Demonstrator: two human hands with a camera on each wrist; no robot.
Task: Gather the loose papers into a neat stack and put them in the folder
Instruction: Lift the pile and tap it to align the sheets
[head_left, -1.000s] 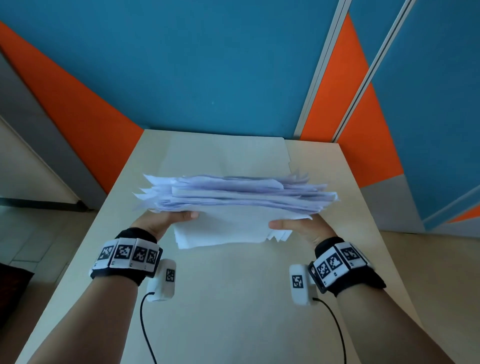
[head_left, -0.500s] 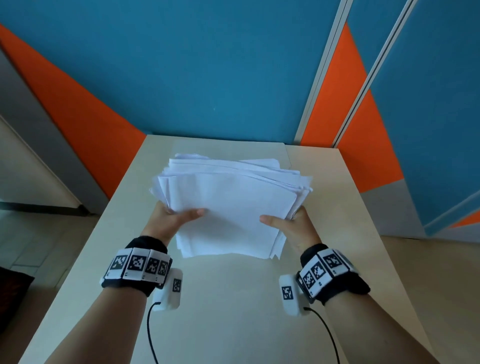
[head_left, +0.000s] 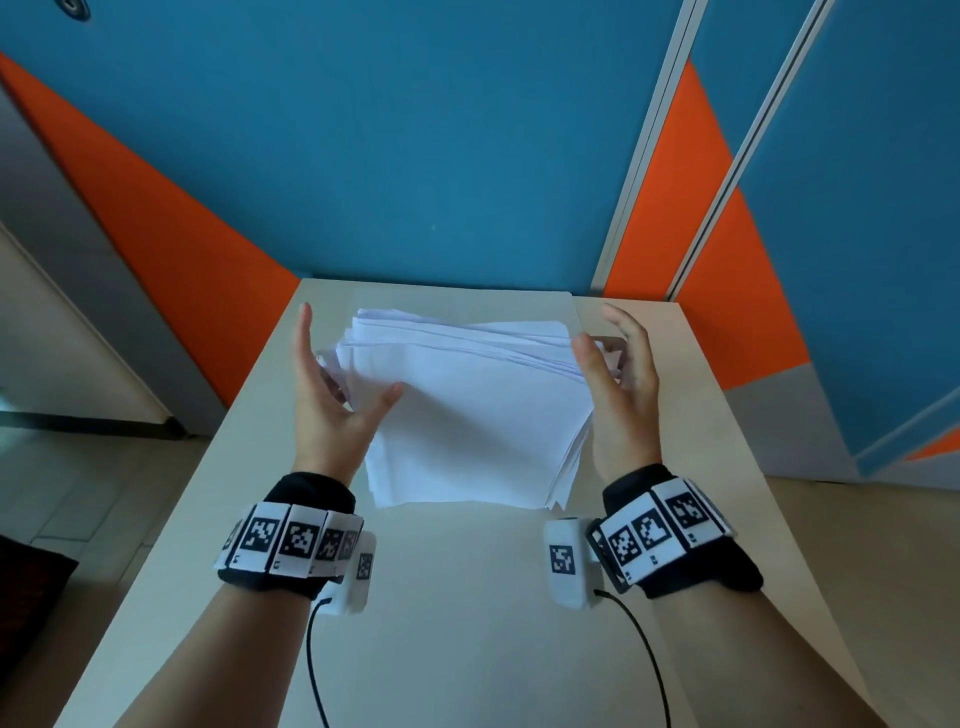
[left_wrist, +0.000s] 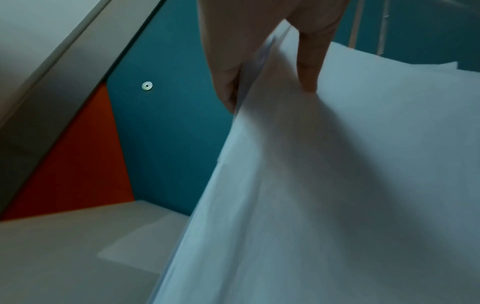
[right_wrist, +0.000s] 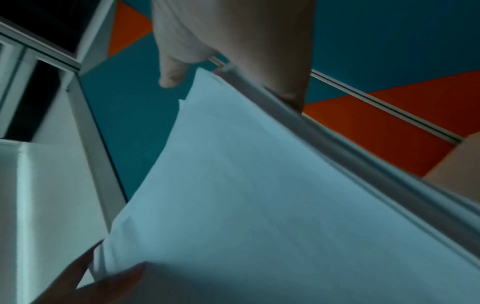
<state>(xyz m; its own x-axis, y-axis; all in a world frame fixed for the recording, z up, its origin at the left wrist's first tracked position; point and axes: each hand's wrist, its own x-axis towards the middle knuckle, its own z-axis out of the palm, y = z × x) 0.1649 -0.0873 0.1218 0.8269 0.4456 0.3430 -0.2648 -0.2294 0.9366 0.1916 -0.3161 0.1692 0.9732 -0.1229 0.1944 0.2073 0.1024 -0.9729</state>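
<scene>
Fingers of both hands, left hand (head_left: 332, 410) and right hand (head_left: 623, 395), spread straight, flanking one paper stack (head_left: 467, 415).

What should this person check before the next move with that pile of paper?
1. Both hands on the pile: ok. The left hand and right hand flank the paper stack.
2. Edges squared: not ok, sheets fan out at the far and right sides.
3. Firm grip: not ok, the fingers are straight, only the left thumb lies on top.
4. Stack resting on the table: cannot tell.
5. Folder open and ready: cannot tell.
</scene>
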